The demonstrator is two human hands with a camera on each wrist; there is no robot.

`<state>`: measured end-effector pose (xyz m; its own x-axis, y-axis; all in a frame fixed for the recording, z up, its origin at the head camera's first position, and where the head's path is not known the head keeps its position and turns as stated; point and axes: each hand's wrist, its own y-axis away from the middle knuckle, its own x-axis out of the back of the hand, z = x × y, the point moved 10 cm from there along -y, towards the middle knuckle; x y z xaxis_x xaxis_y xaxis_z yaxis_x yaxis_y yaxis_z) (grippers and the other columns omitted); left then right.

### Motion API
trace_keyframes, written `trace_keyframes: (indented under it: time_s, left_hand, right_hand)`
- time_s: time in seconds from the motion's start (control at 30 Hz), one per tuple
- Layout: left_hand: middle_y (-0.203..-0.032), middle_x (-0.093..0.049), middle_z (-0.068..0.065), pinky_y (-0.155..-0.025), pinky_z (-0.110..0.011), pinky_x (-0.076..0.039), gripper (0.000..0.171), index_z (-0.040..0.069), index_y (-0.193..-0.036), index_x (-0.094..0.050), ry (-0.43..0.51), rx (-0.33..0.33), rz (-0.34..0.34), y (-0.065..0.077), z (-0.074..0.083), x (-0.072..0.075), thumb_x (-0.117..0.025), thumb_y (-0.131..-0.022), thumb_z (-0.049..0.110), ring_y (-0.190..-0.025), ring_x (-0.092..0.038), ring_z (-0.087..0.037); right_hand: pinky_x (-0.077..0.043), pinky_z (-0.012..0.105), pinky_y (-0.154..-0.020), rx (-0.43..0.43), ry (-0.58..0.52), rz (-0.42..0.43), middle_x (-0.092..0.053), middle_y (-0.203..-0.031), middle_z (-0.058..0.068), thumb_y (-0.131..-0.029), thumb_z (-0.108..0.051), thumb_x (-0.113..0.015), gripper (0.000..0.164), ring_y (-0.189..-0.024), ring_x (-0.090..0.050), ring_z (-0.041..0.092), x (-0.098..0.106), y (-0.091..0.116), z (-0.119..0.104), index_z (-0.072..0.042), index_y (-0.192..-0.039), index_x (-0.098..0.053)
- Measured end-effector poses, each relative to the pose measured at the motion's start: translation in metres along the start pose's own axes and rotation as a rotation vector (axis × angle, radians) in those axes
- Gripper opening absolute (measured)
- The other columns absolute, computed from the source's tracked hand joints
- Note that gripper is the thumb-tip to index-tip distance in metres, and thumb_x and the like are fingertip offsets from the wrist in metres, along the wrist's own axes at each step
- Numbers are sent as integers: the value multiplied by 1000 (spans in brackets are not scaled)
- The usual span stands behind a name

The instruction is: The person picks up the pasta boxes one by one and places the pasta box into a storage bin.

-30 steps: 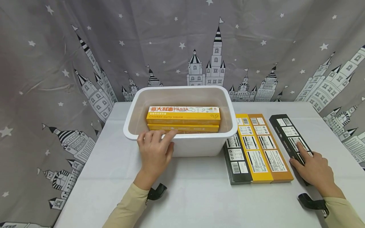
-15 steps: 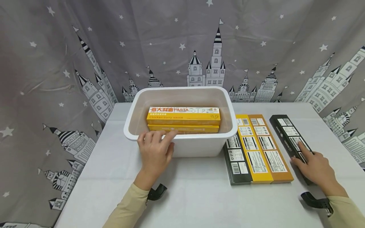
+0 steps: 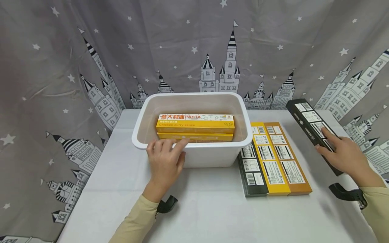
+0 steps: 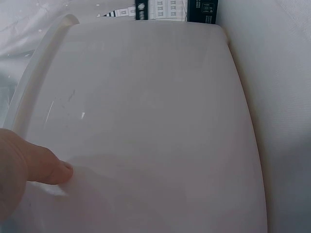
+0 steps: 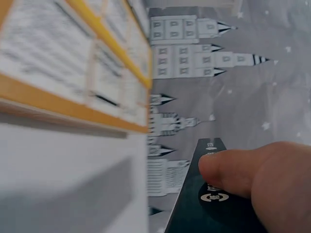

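My left hand [image 3: 165, 162] grips the front rim of a white plastic bin [image 3: 212, 156], fingers over the edge. In the left wrist view its thumb [image 4: 48, 167] lies against the bin's outer wall. Inside the bin, a yellow pasta box [image 3: 196, 126] marked "Chicken curry sauce" shows behind another yellow box [image 3: 209, 136]; anything lower is hidden. At the right my right hand [image 3: 347, 155] holds a long black box [image 3: 307, 123] above the table, its far end tilted up. The right wrist view shows the thumb [image 5: 228, 170] pressed on that box's side.
Beside the bin, a black box [image 3: 253, 172], a yellow box [image 3: 271, 162] and an orange-brown box [image 3: 288, 158] lie side by side, labels up. The bin partly covers the black one. A grey castle-print curtain [image 3: 182, 44] hangs behind the white table [image 3: 212, 209].
My right hand has lifted the black box off the table, moving up and slightly to the right. The left hand and the bin have stayed where they were.
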<state>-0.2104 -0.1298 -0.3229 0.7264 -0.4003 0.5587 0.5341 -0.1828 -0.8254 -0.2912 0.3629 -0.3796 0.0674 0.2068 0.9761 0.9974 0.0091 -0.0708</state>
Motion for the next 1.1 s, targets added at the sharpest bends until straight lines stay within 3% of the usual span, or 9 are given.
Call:
trace_keyframes:
  time_s: [0.1,0.33,0.47,0.67,0.9,1.1]
  left_hand:
    - [-96,-65,-12,-93,-55,-33,39,20,-116,-70,-1,-3,-2,0,0,0,-76,-80,7,-93,-52,-33]
    - [-95,-65,-11,-93,-55,-32,40,20,-116,-70,2,8,2,0,-2,0,-75,-79,6,-92,-52,-33]
    - [-95,-65,-11,-94,-55,-32,40,21,-116,-70,5,14,5,1,-3,0,-75,-79,6,-92,-53,-33]
    - [-96,-66,-11,-94,-55,-33,40,21,-117,-70,7,5,6,-1,0,0,-75,-80,7,-92,-53,-33]
    - [-95,-66,-11,-93,-55,-33,40,21,-116,-70,3,1,12,0,-1,1,-75,-79,7,-92,-53,-33]
    - [-95,-66,-11,-93,-55,-33,40,21,-116,-71,6,1,12,1,-2,0,-75,-79,6,-92,-53,-33]
  right_hand:
    - [-47,68,-69,14,16,2,-47,-119,52,-99,-43,-56,80,-98,-52,61,14,-9,-9,-7,-160,-19]
    - [-45,66,-70,69,39,25,-49,-118,48,-100,-41,-55,77,-96,-53,57,42,-31,-42,-10,-161,-20]
    - [-44,67,-75,110,36,10,-47,-126,47,-101,-42,-53,76,-105,-51,58,53,-42,-63,-13,-162,-20]
    - [-45,63,-77,163,11,-33,-48,-127,41,-101,-43,-53,76,-105,-48,50,67,-55,-95,-16,-163,-20]
    - [-42,73,-93,255,24,-70,-42,-144,42,-99,-39,-59,77,-126,-45,58,76,-68,-143,-17,-163,-22]
    - [-44,67,-88,350,9,-70,-46,-144,36,-98,-39,-62,75,-118,-51,50,82,-78,-180,-20,-162,-28]
